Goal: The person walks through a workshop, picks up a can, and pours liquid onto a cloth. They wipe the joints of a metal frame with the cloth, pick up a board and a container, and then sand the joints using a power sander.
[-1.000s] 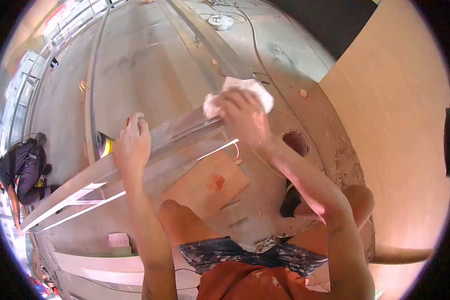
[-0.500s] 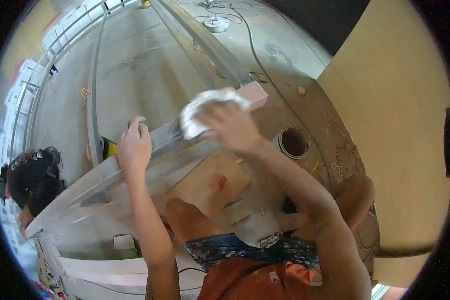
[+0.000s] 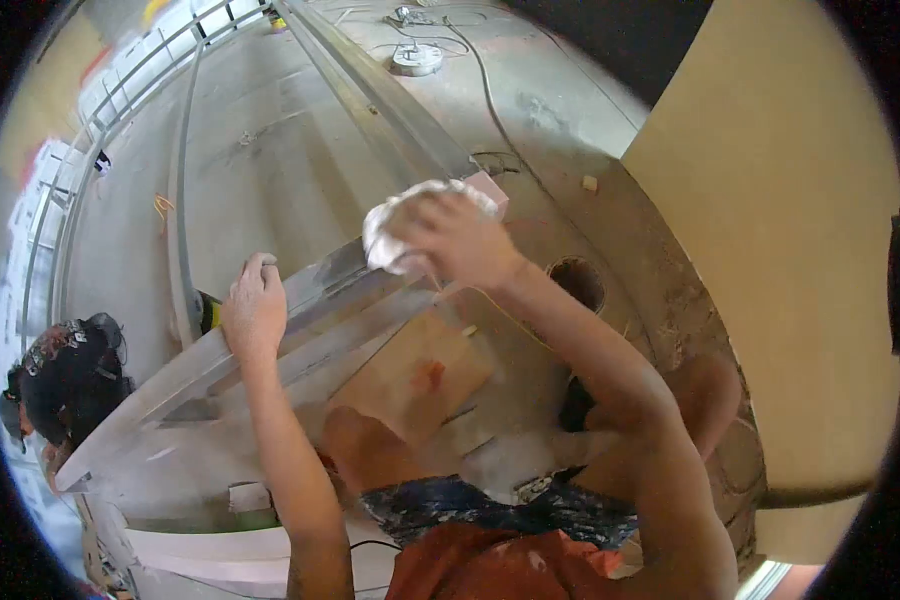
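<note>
A long grey metal frame (image 3: 185, 365) runs across the view in front of me. My left hand (image 3: 256, 308) is wrapped over its top edge, fingers closed around the bar. My right hand (image 3: 460, 240) presses a crumpled white cloth (image 3: 380, 235) on the same bar, near the corner where a long rail (image 3: 400, 105) meets it. A pink block (image 3: 489, 194) sits at that corner, partly behind the cloth. White dust or haze blurs the area below the bar.
Another person (image 3: 65, 380) in dark clothes crouches at the far left by the frame's end. An open round tub (image 3: 577, 284) and a wooden board (image 3: 415, 375) lie on the floor. A hose (image 3: 490, 95) runs behind, beside a large tan panel (image 3: 780, 250).
The view has shifted slightly. My right hand stays on the cloth near the corner, and the cloth now covers more of the pink block. My left hand keeps its place on the bar.
</note>
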{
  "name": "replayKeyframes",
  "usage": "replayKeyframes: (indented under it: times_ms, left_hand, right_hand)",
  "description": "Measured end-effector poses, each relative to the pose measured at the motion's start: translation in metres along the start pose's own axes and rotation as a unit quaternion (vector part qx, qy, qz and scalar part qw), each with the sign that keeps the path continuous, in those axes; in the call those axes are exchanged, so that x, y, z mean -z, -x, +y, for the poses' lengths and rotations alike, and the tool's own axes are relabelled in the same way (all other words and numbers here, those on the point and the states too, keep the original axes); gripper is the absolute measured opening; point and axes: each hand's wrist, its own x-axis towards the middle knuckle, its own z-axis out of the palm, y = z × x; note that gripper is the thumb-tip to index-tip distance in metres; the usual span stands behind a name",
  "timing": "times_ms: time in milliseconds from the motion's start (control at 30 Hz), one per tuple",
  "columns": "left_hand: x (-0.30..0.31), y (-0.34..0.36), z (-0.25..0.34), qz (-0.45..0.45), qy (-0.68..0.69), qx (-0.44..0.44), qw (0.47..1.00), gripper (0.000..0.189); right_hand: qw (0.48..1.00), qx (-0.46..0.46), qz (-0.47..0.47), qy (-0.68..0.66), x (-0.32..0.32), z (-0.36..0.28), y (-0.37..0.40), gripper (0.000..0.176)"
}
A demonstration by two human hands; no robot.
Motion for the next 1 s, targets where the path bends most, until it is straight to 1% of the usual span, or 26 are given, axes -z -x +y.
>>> replayKeyframes:
  times_ms: [33, 67, 100, 133, 167, 233, 267, 300, 333, 367, 400, 433, 500, 533, 567, 600, 633, 667, 733, 767, 833, 867, 900, 933, 967, 1000]
  left_hand:
    - [0.003, 0.000, 0.003, -0.005, -0.003, 0.008, 1.000, 0.034]
    - [0.005, 0.001, 0.003, -0.008, -0.003, 0.018, 1.000, 0.034]
    - [0.003, 0.000, -0.002, -0.007, -0.005, 0.020, 1.000, 0.034]
    - [-0.002, 0.000, -0.006, 0.003, 0.016, 0.007, 1.000, 0.033]
    - [-0.004, 0.000, -0.010, 0.013, 0.038, -0.006, 0.999, 0.033]
    - [0.002, -0.001, -0.007, 0.020, 0.035, -0.004, 0.999, 0.033]
    - [0.002, 0.002, -0.006, 0.015, 0.026, -0.006, 1.000, 0.033]
    - [0.002, 0.003, -0.007, 0.015, 0.027, -0.005, 1.000, 0.033]
    - [0.000, 0.002, -0.006, 0.024, 0.033, -0.004, 0.999, 0.034]
    - [-0.001, 0.002, -0.008, 0.032, 0.039, 0.001, 0.999, 0.034]
    - [0.002, 0.001, -0.005, 0.037, 0.042, 0.006, 0.998, 0.034]
    - [0.007, 0.001, 0.000, 0.027, 0.035, 0.019, 0.999, 0.034]
    - [0.007, 0.006, -0.001, 0.000, 0.025, 0.043, 0.999, 0.035]
    - [0.006, 0.004, 0.000, -0.003, 0.019, 0.036, 0.999, 0.035]
    - [0.008, 0.003, 0.002, 0.003, 0.018, 0.026, 0.999, 0.035]
    - [0.007, 0.005, 0.002, 0.002, 0.020, 0.027, 0.999, 0.035]
    - [0.004, 0.006, 0.001, 0.023, 0.020, 0.028, 0.999, 0.035]
    - [0.005, 0.004, 0.001, 0.045, 0.017, 0.025, 0.999, 0.035]
    - [0.009, 0.005, 0.002, 0.041, 0.018, 0.026, 0.999, 0.035]
    - [0.010, 0.006, 0.002, 0.031, 0.022, 0.032, 0.999, 0.035]
    - [0.001, -0.001, -0.007, 0.031, 0.025, 0.015, 0.999, 0.035]
    - [-0.003, -0.004, -0.010, 0.029, 0.031, 0.003, 0.999, 0.034]
    - [-0.003, -0.003, -0.010, 0.025, 0.029, -0.001, 0.999, 0.034]
    - [-0.002, -0.001, -0.008, 0.023, 0.033, 0.003, 0.999, 0.034]
    - [0.000, 0.001, -0.006, 0.021, 0.036, 0.006, 0.999, 0.034]
    - [0.003, 0.001, -0.005, 0.018, 0.033, 0.002, 0.999, 0.034]
  right_hand:
    - [0.999, -0.035, -0.009, 0.020, 0.004, 0.013, 0.003, 0.033]
    - [0.999, -0.035, -0.006, 0.019, 0.003, 0.023, 0.012, 0.033]
    - [0.990, -0.088, 0.103, 0.026, -0.007, 0.033, 0.026, 0.033]
    - [0.968, -0.141, 0.207, 0.032, -0.019, 0.038, 0.037, 0.032]
    - [0.968, -0.140, 0.206, 0.029, -0.034, 0.036, 0.041, 0.032]
    - [0.892, -0.253, 0.373, -0.026, -0.048, 0.026, 0.025, 0.033]
    - [0.893, -0.253, 0.371, -0.027, -0.052, 0.018, 0.027, 0.033]
    - [0.765, -0.387, 0.461, -0.229, -0.042, 0.004, 0.019, 0.032]
    - [0.574, -0.486, 0.513, -0.413, -0.036, -0.003, 0.012, 0.032]
    - [0.600, -0.405, 0.488, -0.488, -0.054, 0.015, 0.023, 0.037]
    - [0.604, -0.399, 0.484, -0.491, -0.049, 0.023, 0.017, 0.037]
    - [0.720, -0.421, 0.399, -0.380, -0.041, 0.028, 0.012, 0.038]
    - [0.732, -0.496, 0.221, -0.411, -0.028, 0.040, 0.017, 0.044]
    - [0.731, -0.502, 0.213, -0.411, -0.040, 0.031, 0.022, 0.044]
    - [0.695, -0.497, 0.345, -0.389, -0.056, 0.019, 0.021, 0.048]
    - [0.646, -0.483, 0.470, -0.360, -0.078, 0.008, 0.023, 0.052]
    - [0.678, -0.478, 0.494, -0.260, -0.096, -0.014, 0.026, 0.053]
    - [0.676, -0.476, 0.499, -0.261, -0.094, -0.031, 0.025, 0.053]
    - [0.485, -0.537, 0.549, -0.418, -0.086, -0.061, 0.026, 0.051]
    - [0.425, -0.502, 0.567, -0.496, -0.080, -0.059, 0.037, 0.051]
    - [0.405, -0.423, 0.635, -0.504, -0.062, -0.063, 0.025, 0.057]
    - [0.405, -0.422, 0.636, -0.503, -0.064, -0.056, 0.008, 0.057]
    - [0.599, -0.502, 0.552, -0.290, -0.068, -0.044, -0.008, 0.060]
    - [0.736, -0.535, 0.413, -0.050, -0.070, -0.042, -0.020, 0.064]
    - [0.733, -0.539, 0.412, -0.049, -0.073, -0.051, -0.026, 0.064]
    - [0.703, -0.550, 0.439, -0.101, -0.071, -0.064, -0.037, 0.066]
